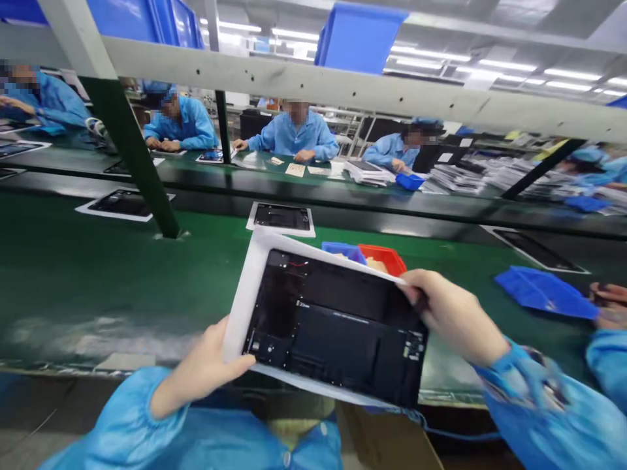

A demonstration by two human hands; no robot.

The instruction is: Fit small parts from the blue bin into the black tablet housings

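Observation:
Between my two hands a black tablet housing [337,329] is held up, tilted, with its inner side showing. A battery, a thin red wire and small boards are visible inside it. Behind it lies a white foam sheet [243,297], sticking out along the left and top edges. My left hand [208,362] grips the lower left corner, thumb on the front and fingers hidden behind. At the upper right edge my right hand [453,310] pinches the sheet and housing, its fingertips partly hidden and slightly blurred.
Blue [343,251] and red bins [385,260] with small pale parts stand behind the housing. More housings on white sheets [283,219] lie along the green bench [196,261]. A blue tray [546,292] sits at right beside a co-worker's hand [612,303]. A dark green post [132,156] rises at left.

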